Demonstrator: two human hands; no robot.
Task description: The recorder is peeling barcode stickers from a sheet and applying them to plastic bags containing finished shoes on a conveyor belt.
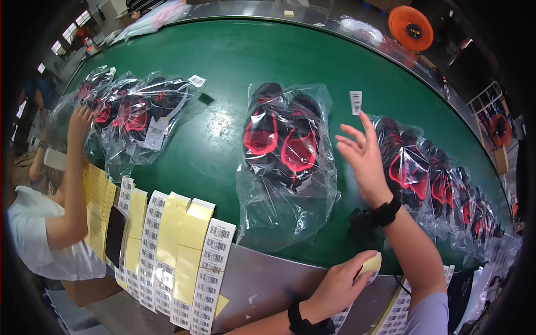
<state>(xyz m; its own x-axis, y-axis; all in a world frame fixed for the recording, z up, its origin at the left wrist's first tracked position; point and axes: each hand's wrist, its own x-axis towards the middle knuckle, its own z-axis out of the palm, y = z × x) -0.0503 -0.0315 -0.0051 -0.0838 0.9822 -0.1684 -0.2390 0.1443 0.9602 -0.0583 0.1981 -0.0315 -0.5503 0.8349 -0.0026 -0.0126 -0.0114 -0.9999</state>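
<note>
My left hand is closed on a small strip of labels with yellow backing, low over the near edge of the green table. Over the green surface, my right hand is raised with its fingers apart. A white barcode sticker clings to its index fingertip. Left of this hand lies a pair of black shoes with red trim in a clear plastic bag. More bagged black and red shoes lie in a row just to its right.
At the left, a co-worker's hand is at other bagged shoes. Barcode label strips and a dark phone lie along the metal near edge. An orange fan stands beyond the far edge of the green table.
</note>
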